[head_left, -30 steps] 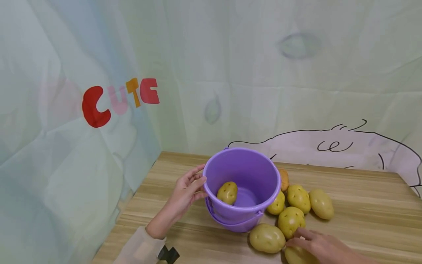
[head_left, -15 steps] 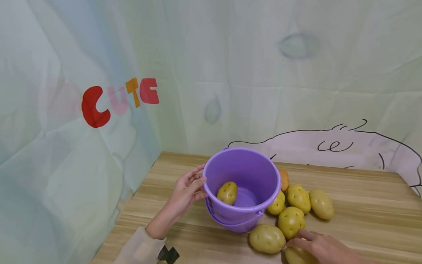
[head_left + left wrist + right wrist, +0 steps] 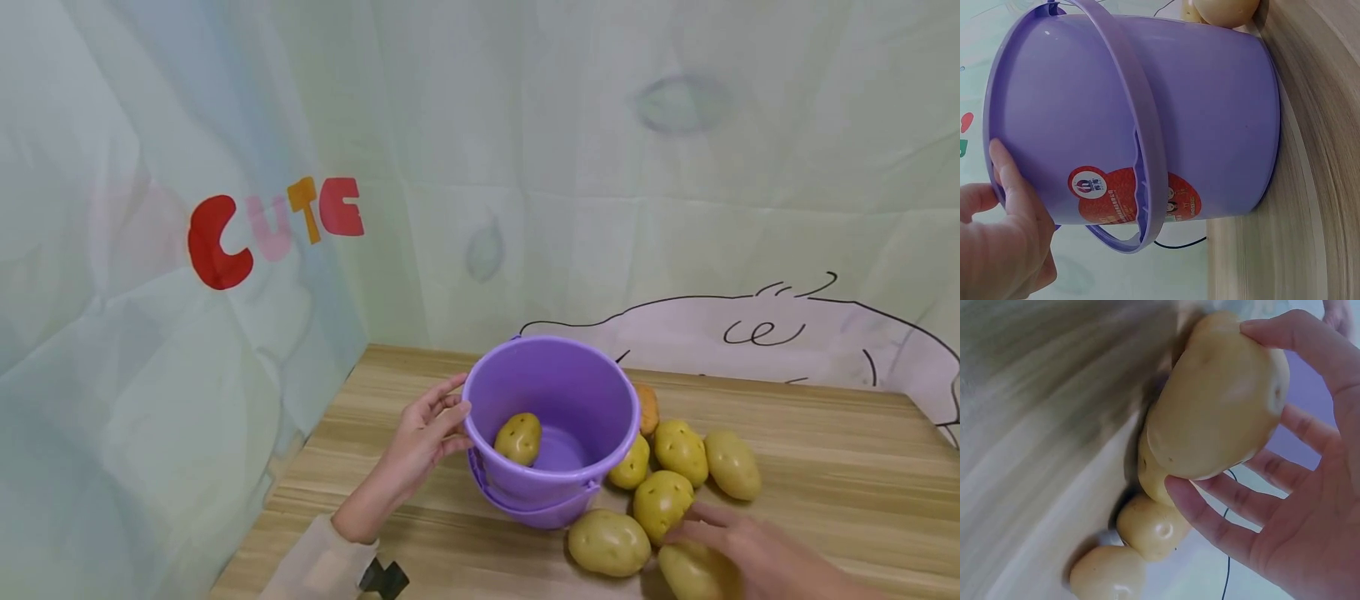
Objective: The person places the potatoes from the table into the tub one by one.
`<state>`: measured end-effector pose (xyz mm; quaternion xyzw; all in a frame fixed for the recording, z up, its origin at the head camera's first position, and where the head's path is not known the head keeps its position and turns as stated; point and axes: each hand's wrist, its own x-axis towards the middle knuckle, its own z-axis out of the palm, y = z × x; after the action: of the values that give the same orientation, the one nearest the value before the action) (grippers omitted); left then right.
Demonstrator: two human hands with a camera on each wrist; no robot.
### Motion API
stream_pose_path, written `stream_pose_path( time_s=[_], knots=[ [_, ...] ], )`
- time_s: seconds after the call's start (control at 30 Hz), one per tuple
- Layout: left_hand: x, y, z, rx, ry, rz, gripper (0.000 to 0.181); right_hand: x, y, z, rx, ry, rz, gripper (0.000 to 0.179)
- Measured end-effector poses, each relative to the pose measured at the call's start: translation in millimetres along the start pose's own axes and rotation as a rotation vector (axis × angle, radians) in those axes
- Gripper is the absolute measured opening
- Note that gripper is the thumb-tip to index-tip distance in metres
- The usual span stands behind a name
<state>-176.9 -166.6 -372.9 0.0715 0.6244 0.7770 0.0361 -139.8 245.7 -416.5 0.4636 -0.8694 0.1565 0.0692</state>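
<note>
My left hand point(image 3: 420, 437) pinches the rim of a purple bucket point(image 3: 536, 492) on its left side, thumb at the lip. The left wrist view shows the bucket's outer wall point(image 3: 1216, 125), its hanging handle point(image 3: 1125, 69) and a red label point(image 3: 1107, 200). One potato point(image 3: 518, 439) lies inside, near the left wall. At the lower right, my right hand point(image 3: 761, 550), slightly blurred, holds a pale potato point(image 3: 693, 571). In the right wrist view, thumb and fingers curve round that potato point(image 3: 1216, 406); its lower part is cut off in the head view.
Right of the bucket lie several potatoes: a pale one point(image 3: 609, 543) in front, yellow ones point(image 3: 663, 504) behind, another pale one point(image 3: 732, 465) farther right. An orange-brown item point(image 3: 646, 408) is partly hidden behind the bucket. Printed cloth point(image 3: 450, 208) hangs behind the wooden table point(image 3: 847, 492).
My right hand and the potato in it have shifted a little to the right, away from the front pale potato. The left hand and the bucket stay in place.
</note>
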Motion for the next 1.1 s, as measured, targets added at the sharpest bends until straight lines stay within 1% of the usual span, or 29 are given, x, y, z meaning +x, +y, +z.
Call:
stream_pose_path(
  time_s=[0.1, 0.2, 0.27, 0.37, 0.4, 0.47, 0.6, 0.7, 1.1],
  knots=[
    [-0.4, 0.7, -0.9, 0.006, -0.008, 0.0, 0.051, 0.0, 1, -5, 0.002, 0.033, 0.007, 0.06],
    [0.4, 0.8, -0.1, 0.002, -0.013, 0.003, 0.051, -2.7, 5, -10, 0.003, 0.04, 0.05, 0.06],
    [0.8, 1.4, 0.6, -0.002, -0.014, 0.006, 0.051, -5.2, 8, -13, 0.025, 0.013, 0.1, 0.061],
    [1.1, 1.9, 1.0, -0.008, -0.01, 0.005, 0.051, -5.4, 9, -19, 0.06, -0.004, 0.15, 0.061],
    [1.2, 2.0, 1.2, -0.01, -0.009, 0.003, 0.051, -5.2, 10, -20, 0.075, -0.001, 0.152, 0.061],
    [0.9, 1.9, 1.5, -0.013, -0.002, -0.001, 0.051, -3.8, 12, -23, 0.117, 0.03, 0.132, 0.062],
    [-0.2, 1.3, 0.9, -0.008, 0.007, -0.005, 0.051, -0.7, 21, -25, 0.165, 0.144, 0.004, 0.072],
    [-0.4, 1.2, 0.4, -0.002, 0.008, -0.005, 0.051, 1.0, 27, -27, 0.183, 0.181, -0.048, 0.075],
    [-0.4, 0.8, -0.6, -0.004, -0.006, -0.004, 0.052, 10.8, 39, -45, 0.178, 0.203, -0.044, 0.074]
  ],
)
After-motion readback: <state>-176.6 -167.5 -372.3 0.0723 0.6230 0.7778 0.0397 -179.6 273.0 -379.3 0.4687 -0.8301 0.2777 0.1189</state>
